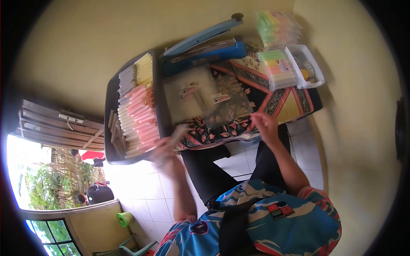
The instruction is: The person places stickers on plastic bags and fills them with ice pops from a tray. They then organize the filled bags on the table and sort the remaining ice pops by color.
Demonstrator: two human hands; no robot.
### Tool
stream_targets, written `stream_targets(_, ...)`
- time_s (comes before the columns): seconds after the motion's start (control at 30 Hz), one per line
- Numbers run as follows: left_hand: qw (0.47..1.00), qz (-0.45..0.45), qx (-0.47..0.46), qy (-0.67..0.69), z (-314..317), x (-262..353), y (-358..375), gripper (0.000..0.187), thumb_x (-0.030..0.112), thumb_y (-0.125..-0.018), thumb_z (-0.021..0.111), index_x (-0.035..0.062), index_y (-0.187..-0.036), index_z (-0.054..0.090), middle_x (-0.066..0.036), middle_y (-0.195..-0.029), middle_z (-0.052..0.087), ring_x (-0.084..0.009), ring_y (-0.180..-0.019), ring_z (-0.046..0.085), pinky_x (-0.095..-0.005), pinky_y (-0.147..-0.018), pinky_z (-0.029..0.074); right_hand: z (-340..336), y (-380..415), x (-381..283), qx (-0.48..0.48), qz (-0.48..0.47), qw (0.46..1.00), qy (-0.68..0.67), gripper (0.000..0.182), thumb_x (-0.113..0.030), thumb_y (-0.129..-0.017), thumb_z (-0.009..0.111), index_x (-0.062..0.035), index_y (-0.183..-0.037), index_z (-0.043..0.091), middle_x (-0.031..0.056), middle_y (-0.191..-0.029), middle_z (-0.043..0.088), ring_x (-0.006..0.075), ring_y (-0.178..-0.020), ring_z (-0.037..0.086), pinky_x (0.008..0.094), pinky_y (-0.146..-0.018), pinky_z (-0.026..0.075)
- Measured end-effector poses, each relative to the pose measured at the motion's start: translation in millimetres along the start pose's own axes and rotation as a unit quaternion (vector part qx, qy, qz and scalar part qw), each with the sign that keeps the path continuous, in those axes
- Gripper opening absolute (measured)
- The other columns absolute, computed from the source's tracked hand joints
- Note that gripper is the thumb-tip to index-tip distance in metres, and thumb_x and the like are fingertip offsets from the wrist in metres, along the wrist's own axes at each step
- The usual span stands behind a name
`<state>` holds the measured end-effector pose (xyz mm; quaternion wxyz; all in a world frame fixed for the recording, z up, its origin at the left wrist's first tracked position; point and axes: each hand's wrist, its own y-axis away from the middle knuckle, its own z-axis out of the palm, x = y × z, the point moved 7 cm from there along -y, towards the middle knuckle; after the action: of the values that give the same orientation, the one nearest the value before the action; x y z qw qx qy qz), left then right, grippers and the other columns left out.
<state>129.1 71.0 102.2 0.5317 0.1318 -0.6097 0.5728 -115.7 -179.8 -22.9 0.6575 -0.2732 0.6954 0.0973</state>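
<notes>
Landmark: the patterned cloth (222, 128), dark with floral print and a red-and-yellow border, spread on the white tiled floor in front of a seated person's legs.
Left hand (168, 147): at the cloth's edge on the tray side, badly blurred. It seems to have a pale stick-shaped piece (179, 131) between the fingers, but whether the fingers are closed on it or loose I cannot tell.
Right hand (265, 121): over the cloth's near edge, fingers drawn together and curled as if pinching something small or thin; what they grip is not clear enough to name.
Clear plastic bags (200, 96): a stack lying flat on the middle of the cloth, with small printed labels showing, between the two hands and a little beyond them.
Dark tray (112, 106): just beside the cloth on the left-hand side, packed with rows of long thin sticks (139, 111) in white, pink and pale yellow.
Blue sealer (205, 47): at the far end of the cloth, against the yellow wall, its long lever arm raised.
White basket (309, 64): on the cloth's far corner on the right-hand side, with a packed bag of coloured sticks (277, 68) in green, yellow, orange and pink touching its side.
Further packs (275, 25): beyond that basket, against the wall, blurred.
Clothing: blue patterned shirt, dark trousers.
</notes>
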Motion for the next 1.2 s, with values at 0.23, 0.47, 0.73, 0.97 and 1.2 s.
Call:
stream_targets(0.23, 0.952, -0.068, -0.290, -0.076, 141, -59, 125, 0.028, -0.008, -0.071, 0.072, 0.0026, -0.097, 0.066, -0.011, -0.102, 0.066, -0.0209, -0.091, 0.065, -0.0293, -0.079, 0.051, 57, 52, -16, -0.084, 0.199, 0.877, -0.429, 0.032, -0.027, -0.100, 0.049, 0.0001, -0.114, 0.059, 0.0158, -0.114, 0.065, 0.0202, -0.105, 0.062, 0.0330, -0.090, 0.049)
stream_targets(0.47, 0.922, 0.100, -0.276, -0.252, 123, -68, 81, 0.036, -0.007, -0.073, 0.069, 0.0021, -0.108, 0.065, -0.015, -0.103, 0.067, -0.0310, -0.095, 0.065, -0.0371, -0.082, 0.051, -29, 38, 21, 0.069, 0.187, 0.924, -0.327, 0.025, -0.031, -0.099, 0.053, -0.0063, -0.104, 0.052, 0.0079, -0.077, 0.061, 0.0139, -0.055, 0.056, 0.0246, -0.049, 0.043)
stream_targets(0.73, 0.834, 0.104, -0.331, -0.428, 116, -97, 30, 0.062, 0.002, -0.071, 0.073, 0.0154, -0.129, 0.056, -0.013, -0.125, 0.053, -0.0336, -0.115, 0.051, -0.0428, -0.097, 0.041, -39, 48, 28, -0.124, 0.224, 0.939, -0.228, 0.037, -0.008, -0.085, 0.053, -0.0066, -0.121, 0.042, 0.0039, -0.077, 0.055, 0.0072, -0.062, 0.048, 0.0224, -0.054, 0.037)
stream_targets(0.97, 0.868, 0.142, -0.269, -0.393, 112, -110, 34, 0.020, 0.002, -0.072, 0.075, 0.0060, -0.091, 0.070, -0.011, -0.097, 0.063, -0.0312, -0.092, 0.060, -0.0394, -0.082, 0.047, -16, 49, -1, -0.216, 0.120, 0.965, -0.086, 0.037, -0.004, -0.082, 0.056, -0.0019, -0.119, 0.054, 0.0043, -0.078, 0.056, 0.0112, -0.068, 0.053, 0.0274, -0.064, 0.043)
stream_targets(1.2, 0.881, 0.137, -0.252, -0.377, 111, -109, 38, 0.019, 0.010, -0.073, 0.075, 0.0075, -0.091, 0.070, -0.011, -0.094, 0.062, -0.0309, -0.089, 0.059, -0.0408, -0.081, 0.046, 2, 35, -7, -0.250, 0.100, 0.962, -0.052, 0.042, 0.000, -0.081, 0.053, -0.0043, -0.123, 0.050, 0.0074, -0.079, 0.056, 0.0137, -0.070, 0.056, 0.0284, -0.064, 0.044)
